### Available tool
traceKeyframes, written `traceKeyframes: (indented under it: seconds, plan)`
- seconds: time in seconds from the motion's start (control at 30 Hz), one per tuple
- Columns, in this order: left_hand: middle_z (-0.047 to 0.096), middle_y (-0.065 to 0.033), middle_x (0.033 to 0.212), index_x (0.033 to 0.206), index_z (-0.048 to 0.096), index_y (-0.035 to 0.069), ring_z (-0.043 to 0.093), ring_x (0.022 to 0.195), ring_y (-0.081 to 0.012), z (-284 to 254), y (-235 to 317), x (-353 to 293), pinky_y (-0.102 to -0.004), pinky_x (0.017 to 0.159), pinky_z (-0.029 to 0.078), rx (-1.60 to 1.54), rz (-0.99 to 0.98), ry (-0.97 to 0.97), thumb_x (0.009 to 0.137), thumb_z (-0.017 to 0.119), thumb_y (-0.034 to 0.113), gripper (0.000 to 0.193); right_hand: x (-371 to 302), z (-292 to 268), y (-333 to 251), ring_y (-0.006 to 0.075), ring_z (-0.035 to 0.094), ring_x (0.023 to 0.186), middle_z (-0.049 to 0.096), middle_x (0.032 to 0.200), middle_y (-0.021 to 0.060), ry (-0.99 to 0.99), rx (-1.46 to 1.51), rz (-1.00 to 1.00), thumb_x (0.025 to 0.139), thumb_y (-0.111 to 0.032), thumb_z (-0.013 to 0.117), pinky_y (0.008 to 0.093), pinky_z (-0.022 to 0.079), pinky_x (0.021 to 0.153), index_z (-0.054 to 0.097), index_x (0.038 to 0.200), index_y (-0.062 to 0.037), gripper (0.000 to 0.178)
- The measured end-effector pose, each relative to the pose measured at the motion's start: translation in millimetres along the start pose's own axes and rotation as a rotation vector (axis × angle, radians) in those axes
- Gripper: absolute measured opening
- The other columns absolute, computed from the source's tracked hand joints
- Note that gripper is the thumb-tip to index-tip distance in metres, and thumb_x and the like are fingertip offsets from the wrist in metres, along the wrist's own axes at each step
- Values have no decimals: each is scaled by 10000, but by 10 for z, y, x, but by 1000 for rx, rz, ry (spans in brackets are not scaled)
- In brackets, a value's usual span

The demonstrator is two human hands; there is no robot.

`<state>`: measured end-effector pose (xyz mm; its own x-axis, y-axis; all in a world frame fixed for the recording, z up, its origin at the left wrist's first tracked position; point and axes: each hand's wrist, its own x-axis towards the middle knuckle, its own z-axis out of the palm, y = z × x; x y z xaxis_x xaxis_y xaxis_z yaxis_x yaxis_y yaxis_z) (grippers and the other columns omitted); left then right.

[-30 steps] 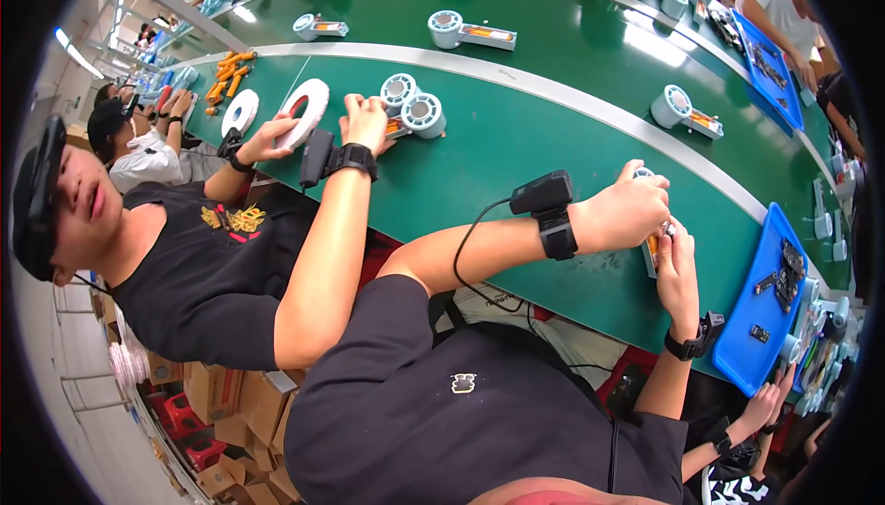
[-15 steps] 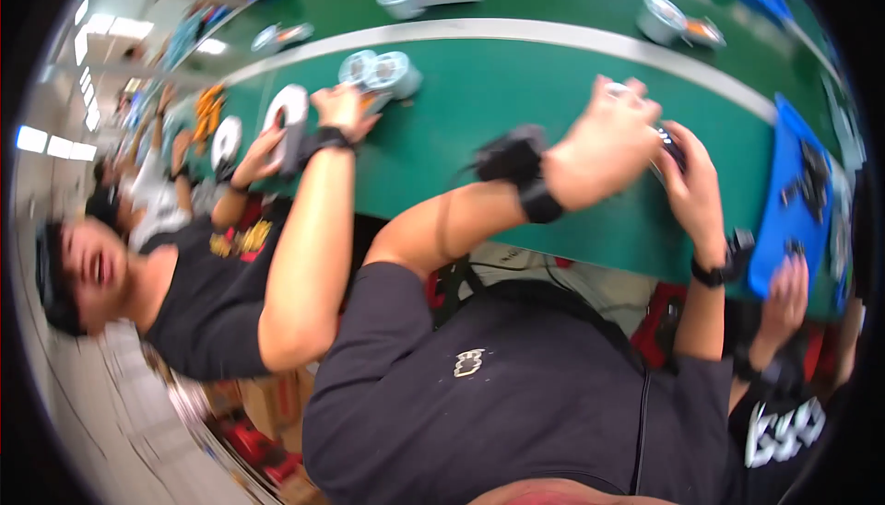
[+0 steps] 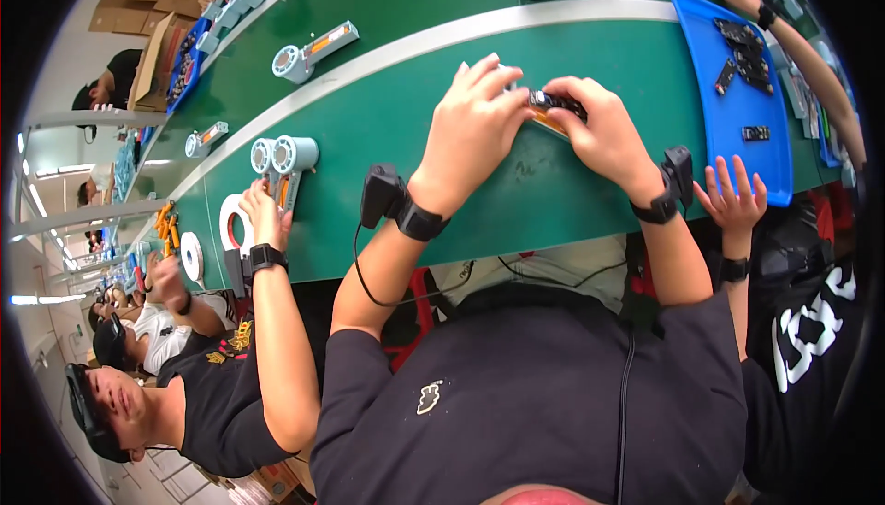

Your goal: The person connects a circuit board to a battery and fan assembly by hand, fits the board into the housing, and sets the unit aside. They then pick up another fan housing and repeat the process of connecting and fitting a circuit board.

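Above the green bench my two hands meet. My left hand (image 3: 472, 141) has its fingers curled round a pale fan body, mostly hidden behind them; a strip of its orange insert (image 3: 546, 123) shows. My right hand (image 3: 610, 135) pinches a small black circuit board (image 3: 559, 104) between thumb and fingers. The board lies over the fan body's exposed side; whether it is seated there I cannot tell. Both wrists wear black straps with small boxes.
A blue tray (image 3: 749, 159) holds several black boards at the right, with a co-worker's open hand (image 3: 735, 193) by its edge. Pale fan units (image 3: 314, 50) stand across a white strip (image 3: 433, 37). A neighbour's hand (image 3: 265, 215) touches fan parts (image 3: 284, 157) at left, near white rings (image 3: 235, 221).
The view has swung, so the bench and tray sit differently. My hands appear further left, and the board and orange insert now show between them. The neighbour's hand remains at the fan parts.
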<state>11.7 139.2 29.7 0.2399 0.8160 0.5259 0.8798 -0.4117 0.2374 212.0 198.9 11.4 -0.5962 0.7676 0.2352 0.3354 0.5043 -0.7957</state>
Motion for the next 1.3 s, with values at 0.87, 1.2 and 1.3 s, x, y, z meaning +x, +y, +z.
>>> traceKeyframes:
  seconds: [0.87, 1.2, 1.3]
  plan:
    - [669, -90, 898, 783, 769, 74, 632, 982, -323, 67, 166, 80, -479, 861, 556, 191, -140, -45, 733, 739, 127, 79, 6, 67, 199, 86, 622, 841, 674, 1025, 45, -52, 294, 205, 985, -6, 603, 223, 515, 740, 603, 1199, 29, 217]
    - [651, -102, 986, 814, 735, 41, 600, 1108, -329, -60, 298, 13, -483, 938, 516, 317, -81, -140, 758, 681, 99, 97, 63, 24, 36, 161, 686, 917, 699, 1057, 106, -14, 32, 37, 922, 16, 648, 293, 555, 822, 641, 1141, 34, 220]
    - [651, -105, 1025, 825, 727, 29, 572, 1155, -341, -69, 309, 6, -489, 983, 483, 299, -69, -125, 774, 668, 105, 109, 49, 11, -10, 187, 697, 915, 699, 1030, 124, 10, -17, 24, 903, 21, 661, 305, 558, 832, 650, 1131, 32, 229]
